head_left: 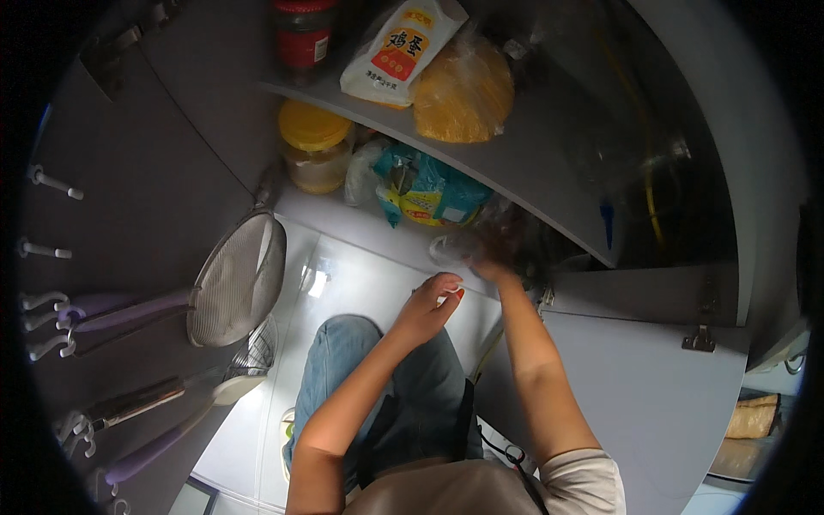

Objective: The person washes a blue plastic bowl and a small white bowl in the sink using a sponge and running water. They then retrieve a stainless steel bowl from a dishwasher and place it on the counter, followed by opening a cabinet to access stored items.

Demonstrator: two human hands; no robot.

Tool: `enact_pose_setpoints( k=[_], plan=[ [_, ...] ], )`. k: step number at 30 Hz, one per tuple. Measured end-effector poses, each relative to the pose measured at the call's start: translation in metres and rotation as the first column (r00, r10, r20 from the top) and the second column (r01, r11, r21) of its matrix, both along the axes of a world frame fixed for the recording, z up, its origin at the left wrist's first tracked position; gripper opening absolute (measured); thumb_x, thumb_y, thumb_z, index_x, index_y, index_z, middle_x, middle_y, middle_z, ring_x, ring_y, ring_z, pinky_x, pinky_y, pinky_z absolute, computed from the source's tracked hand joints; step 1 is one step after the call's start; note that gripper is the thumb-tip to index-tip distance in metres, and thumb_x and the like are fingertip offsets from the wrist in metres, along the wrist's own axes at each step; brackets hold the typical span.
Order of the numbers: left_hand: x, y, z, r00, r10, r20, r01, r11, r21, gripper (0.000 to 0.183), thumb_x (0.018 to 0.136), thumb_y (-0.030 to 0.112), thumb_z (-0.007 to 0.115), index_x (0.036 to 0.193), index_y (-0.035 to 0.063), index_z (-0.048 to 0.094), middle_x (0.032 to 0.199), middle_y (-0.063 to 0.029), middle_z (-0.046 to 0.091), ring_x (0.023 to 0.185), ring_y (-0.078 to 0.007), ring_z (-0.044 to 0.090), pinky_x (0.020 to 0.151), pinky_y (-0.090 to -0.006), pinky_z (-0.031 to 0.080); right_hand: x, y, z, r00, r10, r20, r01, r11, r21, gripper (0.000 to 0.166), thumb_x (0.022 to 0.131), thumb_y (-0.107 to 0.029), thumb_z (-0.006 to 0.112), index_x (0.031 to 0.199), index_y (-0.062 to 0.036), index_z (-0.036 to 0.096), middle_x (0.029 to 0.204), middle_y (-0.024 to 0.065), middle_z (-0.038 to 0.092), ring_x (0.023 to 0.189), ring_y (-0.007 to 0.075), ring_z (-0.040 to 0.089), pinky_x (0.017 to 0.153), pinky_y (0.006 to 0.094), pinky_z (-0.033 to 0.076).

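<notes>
My left hand (pixel 434 308) is just in front of the cabinet, its fingers curled around a thin white strip whose kind I cannot tell. My right hand (pixel 492 261) reaches into the lower shelf beside clear plastic bags (pixel 454 250); its fingers are blurred and dim, so its hold does not show. Left of it on that shelf lie a teal and yellow plastic package (pixel 434 193) and a jar with a yellow lid (pixel 315 145). On the upper shelf are a white printed packet (pixel 399 55), a clear bag of yellow food (pixel 465 93) and a red-lidded jar (pixel 302 38).
The shelf board's edge (pixel 450 164) runs just above my hands. On the left door hang a mesh strainer (pixel 238 283), a wire skimmer (pixel 254 347) and a purple-handled spoon (pixel 158 450) on hooks. Another open cabinet door (pixel 618 386) stands right of my right arm.
</notes>
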State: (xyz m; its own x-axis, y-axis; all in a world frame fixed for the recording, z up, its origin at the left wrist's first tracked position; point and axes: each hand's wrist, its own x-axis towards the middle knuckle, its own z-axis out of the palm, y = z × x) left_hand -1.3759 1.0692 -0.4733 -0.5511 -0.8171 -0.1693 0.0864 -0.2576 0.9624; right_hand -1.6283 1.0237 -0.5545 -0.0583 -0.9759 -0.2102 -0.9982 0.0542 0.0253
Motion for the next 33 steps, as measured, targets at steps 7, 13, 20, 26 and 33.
enact_pose_setpoints(
  k=[7, 13, 20, 26, 33],
  plan=[
    [-0.041, -0.079, -0.010, 0.787, 0.462, 0.409, 0.067, 0.595, -0.801, 0.045, 0.080, 0.011, 0.056, 0.124, 0.0080, 0.047, 0.125, -0.0146, 0.050, 0.121, -0.0312, 0.041, 0.101, -0.0460, 0.030, -0.016, 0.012, -0.036, 0.987, -0.018, 0.160, -0.007, 0.988, 0.154, 0.095, 0.060, -0.030, 0.075, 0.141, -0.0192, 0.028, 0.151, 0.0099, 0.008, 0.138, 0.0342, 0.007, 0.110, 0.0457, 0.015],
    [-0.081, -0.135, -0.063, 0.462, 0.605, 0.649, 0.436, 0.483, -0.759, 0.061, 0.083, 0.017, 0.049, 0.141, 0.0147, 0.028, 0.134, -0.0085, 0.043, 0.130, -0.0275, 0.032, 0.109, -0.0556, 0.007, -0.033, 0.001, -0.020, 0.822, -0.217, 0.527, 0.109, 0.967, 0.229, 0.079, 0.069, -0.026, 0.070, 0.138, -0.0146, 0.033, 0.141, 0.0191, 0.030, 0.132, 0.0370, 0.024, 0.108, 0.0426, 0.021],
    [-0.045, -0.114, -0.119, 0.327, 0.652, 0.684, 0.430, 0.542, -0.722, 0.060, 0.080, 0.017, 0.051, 0.138, 0.0176, 0.035, 0.123, -0.0074, 0.051, 0.129, -0.0286, 0.032, 0.108, -0.0591, 0.008, 0.039, -0.051, 0.033, 0.746, 0.168, 0.645, 0.198, 0.868, -0.455, 0.058, 0.085, -0.029, 0.060, 0.129, 0.0025, 0.041, 0.132, 0.0241, 0.041, 0.125, 0.0356, 0.037, 0.105, 0.0402, 0.026],
    [-0.034, -0.105, -0.127, 0.422, 0.645, 0.637, 0.375, 0.515, -0.770, 0.053, 0.078, 0.019, 0.054, 0.130, 0.0174, 0.044, 0.129, -0.0034, 0.044, 0.129, -0.0280, 0.030, 0.108, -0.0601, 0.011, 0.070, -0.074, -0.019, 0.789, 0.185, 0.586, 0.043, 0.935, -0.353, 0.061, 0.087, -0.037, 0.055, 0.131, 0.0013, 0.037, 0.138, 0.0248, 0.031, 0.127, 0.0398, 0.030, 0.107, 0.0433, 0.021],
    [-0.019, -0.103, -0.127, 0.488, 0.613, 0.622, 0.316, 0.540, -0.780, 0.070, 0.077, 0.021, 0.061, 0.140, 0.0258, 0.029, 0.134, -0.0059, 0.042, 0.129, -0.0299, 0.031, 0.106, -0.0617, 0.010, 0.078, -0.076, -0.033, 0.765, 0.004, 0.643, 0.153, 0.970, -0.188, 0.057, 0.086, -0.037, 0.055, 0.132, -0.0076, 0.039, 0.141, 0.0214, 0.027, 0.128, 0.0398, 0.026, 0.108, 0.0413, 0.021]
  ],
)
